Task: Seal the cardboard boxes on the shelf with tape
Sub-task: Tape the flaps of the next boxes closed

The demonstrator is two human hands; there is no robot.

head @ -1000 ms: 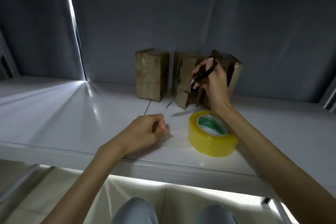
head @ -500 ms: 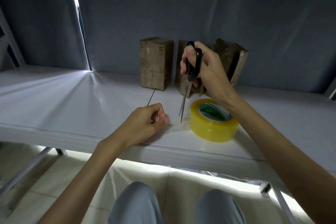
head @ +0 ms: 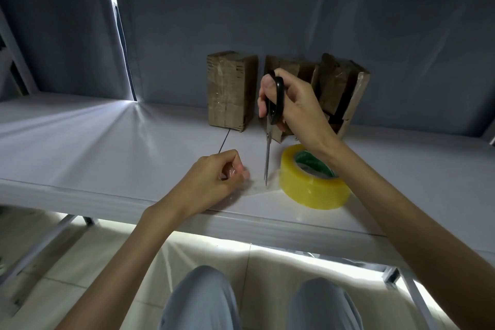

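A yellow roll of clear tape (head: 313, 185) lies flat on the white shelf (head: 107, 147). A strip of clear tape (head: 258, 185) runs left from the roll to my left hand (head: 214, 182), which pinches its free end. My right hand (head: 292, 104) grips black-handled scissors (head: 269, 142), blades pointing down with the tips at the strip beside the roll. Behind stand cardboard boxes: a taped one (head: 230, 91) on the left, another (head: 289, 69) partly hidden by my right hand, and an open-flapped one (head: 345, 88) on the right.
A grey curtain (head: 294, 8) backs the shelf, with a bright slit (head: 120, 35) at the left. The shelf's front edge (head: 241, 225) runs just below my left wrist. My knees (head: 203, 300) and a tiled floor show beneath.
My right hand brought the scissors from up by the boxes down to the tape strip, blades now vertical. The left hand stayed put, holding the strip's end. The view tilted slightly downward.
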